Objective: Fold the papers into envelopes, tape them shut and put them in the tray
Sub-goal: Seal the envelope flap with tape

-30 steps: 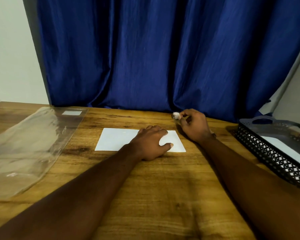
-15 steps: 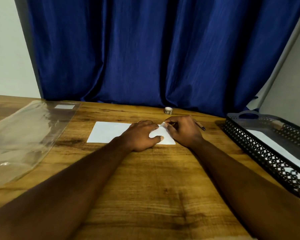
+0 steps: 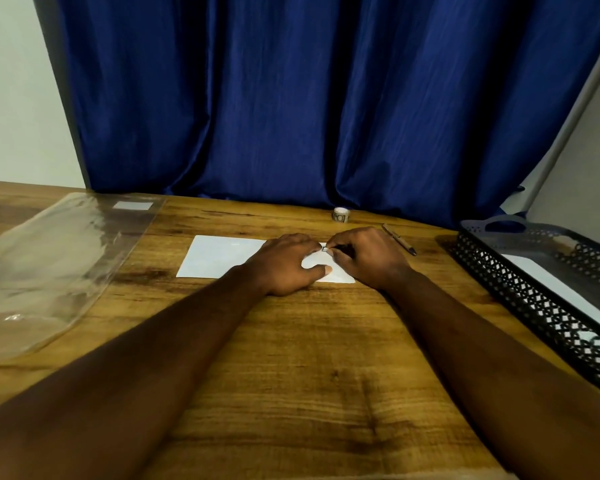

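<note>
A white folded paper (image 3: pixel 219 259) lies flat on the wooden table (image 3: pixel 291 358). My left hand (image 3: pixel 284 263) rests on its right half with fingers spread, pressing it down. My right hand (image 3: pixel 368 256) sits at the paper's far right corner, fingertips pinching a small piece of tape (image 3: pixel 324 250) right against my left fingertips. The small tape roll (image 3: pixel 341 215) stands alone near the curtain. The black mesh tray (image 3: pixel 520 299) at the right holds a white envelope (image 3: pixel 561 289).
A pen (image 3: pixel 399 239) lies just right of my right hand. A large clear plastic sleeve (image 3: pixel 56 268) covers the table's left side. A blue curtain (image 3: pixel 309 98) hangs behind the table's back edge.
My right hand left the tape roll standing by the curtain and came down to the paper's far right corner with a bit of tape. My left hand stayed on the paper.
</note>
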